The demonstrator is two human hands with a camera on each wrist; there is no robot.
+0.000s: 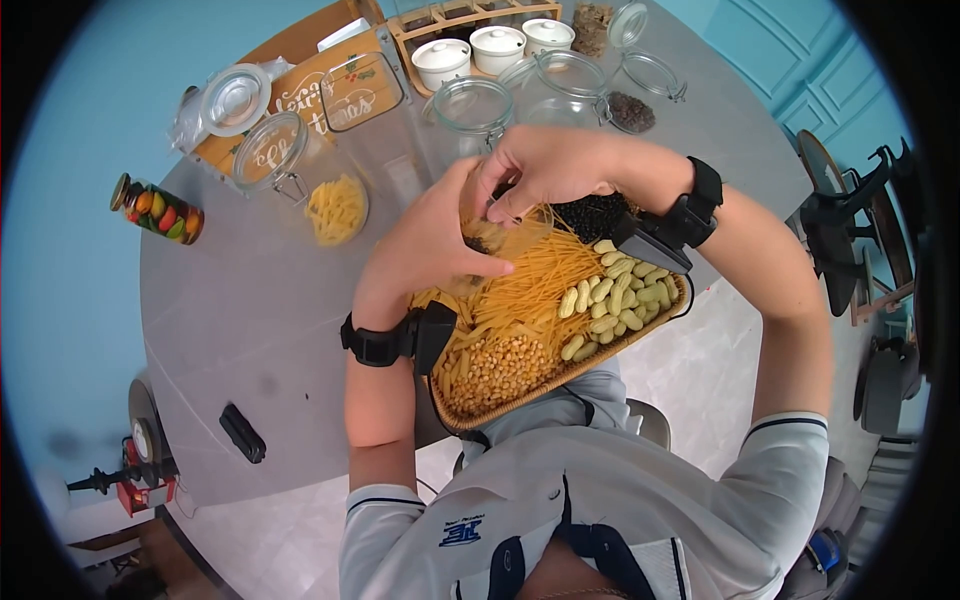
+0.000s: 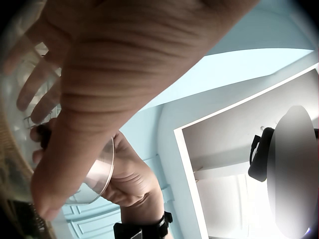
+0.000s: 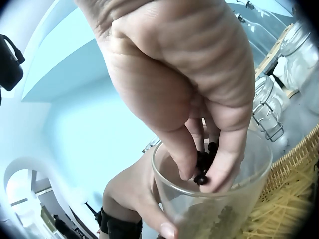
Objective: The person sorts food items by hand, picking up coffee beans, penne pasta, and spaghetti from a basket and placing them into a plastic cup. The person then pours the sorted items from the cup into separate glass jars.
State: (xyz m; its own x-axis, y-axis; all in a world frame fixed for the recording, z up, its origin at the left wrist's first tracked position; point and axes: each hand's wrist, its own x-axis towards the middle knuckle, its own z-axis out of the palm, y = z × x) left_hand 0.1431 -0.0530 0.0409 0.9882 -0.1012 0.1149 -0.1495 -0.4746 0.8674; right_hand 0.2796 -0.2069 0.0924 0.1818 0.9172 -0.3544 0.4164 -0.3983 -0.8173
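Observation:
In the head view, my left hand (image 1: pixel 425 235) holds a clear cup (image 1: pixel 522 236) tilted above the basket (image 1: pixel 508 404). The right wrist view shows the fingers of my right hand (image 3: pixel 184 74) inside the rim of that cup (image 3: pixel 214 204), pinching several small dark beans (image 3: pixel 201 178). Low in the cup is blurred, pale and dark content. My left thumb lies against the cup's outside, the other fingers round its far side. The basket bears black beans (image 1: pixel 590 214), thin yellow noodles (image 1: pixel 545 275), peanuts (image 1: pixel 625 300) and corn kernels (image 1: pixel 500 372).
Behind the hands stand open glass jars (image 1: pixel 470 110), white lidded pots (image 1: pixel 442 64) and a wooden rack (image 1: pixel 405 50). To the left are a jar with pasta (image 1: pixel 337 210), a jar of colourful contents (image 1: pixel 160 212) and a black object (image 1: pixel 242 432) on the grey table (image 1: pixel 250 330).

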